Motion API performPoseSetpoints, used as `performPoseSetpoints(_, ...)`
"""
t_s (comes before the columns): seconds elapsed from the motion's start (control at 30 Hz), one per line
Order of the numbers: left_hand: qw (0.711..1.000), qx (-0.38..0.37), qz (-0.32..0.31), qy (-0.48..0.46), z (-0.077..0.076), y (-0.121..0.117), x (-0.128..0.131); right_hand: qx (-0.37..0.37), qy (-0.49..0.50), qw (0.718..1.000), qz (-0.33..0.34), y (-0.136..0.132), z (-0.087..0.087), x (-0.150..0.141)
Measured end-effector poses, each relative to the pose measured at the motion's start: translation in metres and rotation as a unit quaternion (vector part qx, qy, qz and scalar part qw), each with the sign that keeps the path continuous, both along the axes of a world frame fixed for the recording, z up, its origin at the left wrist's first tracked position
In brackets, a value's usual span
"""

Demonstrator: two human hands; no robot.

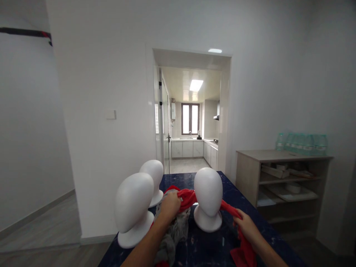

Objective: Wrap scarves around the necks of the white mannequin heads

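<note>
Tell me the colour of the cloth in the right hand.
The cloth is red, best seen in the head view.

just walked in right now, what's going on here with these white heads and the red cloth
A person holds a red cloth stretched behind the right-hand white head, with the left hand gripping one side and the right hand the other. A loose end trails below the right hand. Two more white heads stand on the left of the dark blue table, and grey fabric lies bunched beside them.
</note>
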State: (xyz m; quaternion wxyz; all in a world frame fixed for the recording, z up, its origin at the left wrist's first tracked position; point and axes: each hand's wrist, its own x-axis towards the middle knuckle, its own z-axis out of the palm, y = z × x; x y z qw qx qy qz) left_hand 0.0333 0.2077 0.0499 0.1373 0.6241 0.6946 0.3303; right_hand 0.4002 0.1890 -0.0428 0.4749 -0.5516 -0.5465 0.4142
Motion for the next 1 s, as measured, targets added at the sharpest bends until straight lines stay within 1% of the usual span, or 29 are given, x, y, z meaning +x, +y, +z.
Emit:
performPoseSetpoints(0.07, 0.995, 0.004, -0.015, -0.095, 0.001, 0.006, 0.004, -0.01, 0.001, 1.0, 0.008, -0.003, 0.0, -0.003)
performPoseSetpoints(0.13, 0.978, -0.004, -0.042, -0.205, -0.003, 0.01, 0.013, -0.021, 0.008, 1.0, 0.011, -0.005, 0.0, -0.006)
performPoseSetpoints(0.2, 0.948, -0.012, -0.071, -0.31, -0.013, 0.009, 0.024, -0.025, 0.018, 0.999, 0.013, -0.007, 0.001, -0.008)
performPoseSetpoints(0.3, 0.896, -0.006, -0.099, -0.432, -0.034, -0.002, 0.043, -0.025, 0.025, 0.999, 0.022, -0.009, -0.001, -0.009)
performPoseSetpoints(0.37, 0.866, 0.001, -0.112, -0.487, -0.048, -0.015, 0.055, -0.022, 0.015, 0.999, 0.023, -0.01, -0.004, -0.012)
performPoseSetpoints(0.43, 0.842, 0.004, -0.13, -0.524, -0.061, -0.031, 0.068, 0.002, -0.019, 1.0, 0.016, -0.013, -0.008, -0.017)
performPoseSetpoints(0.53, 0.799, -0.018, -0.194, -0.569, -0.074, -0.05, 0.086, 0.035, -0.092, 0.995, -0.004, -0.019, -0.014, -0.032)
performPoseSetpoints(0.57, 0.789, -0.032, -0.218, -0.574, -0.076, -0.054, 0.091, 0.039, -0.112, 0.993, -0.01, -0.021, -0.015, -0.038)
performPoseSetpoints(0.6, 0.786, -0.048, -0.238, -0.569, -0.079, -0.056, 0.095, 0.046, -0.124, 0.991, -0.015, -0.023, -0.015, -0.044)
performPoseSetpoints(0.63, 0.79, -0.063, -0.251, -0.556, -0.081, -0.057, 0.098, 0.06, -0.13, 0.99, -0.018, -0.025, -0.015, -0.051)
performPoseSetpoints(0.73, 0.818, -0.083, -0.254, -0.51, -0.086, -0.055, 0.101, 0.122, -0.132, 0.984, -0.01, -0.028, -0.012, -0.065)
performPoseSetpoints(0.83, 0.837, -0.067, -0.245, -0.485, -0.09, -0.051, 0.1, 0.146, -0.165, 0.975, -0.025, -0.029, -0.009, -0.073)
performPoseSetpoints(0.9, 0.857, -0.046, -0.238, -0.454, -0.091, -0.05, 0.099, 0.151, -0.178, 0.971, -0.049, -0.029, -0.008, -0.075)
performPoseSetpoints(0.93, 0.87, -0.038, -0.23, -0.435, -0.09, -0.05, 0.1, 0.153, -0.172, 0.971, -0.057, -0.028, -0.008, -0.077)
performPoseSetpoints(1.0, 0.891, -0.032, -0.208, -0.403, -0.088, -0.05, 0.101, 0.145, -0.135, 0.979, -0.05, -0.027, -0.009, -0.08)
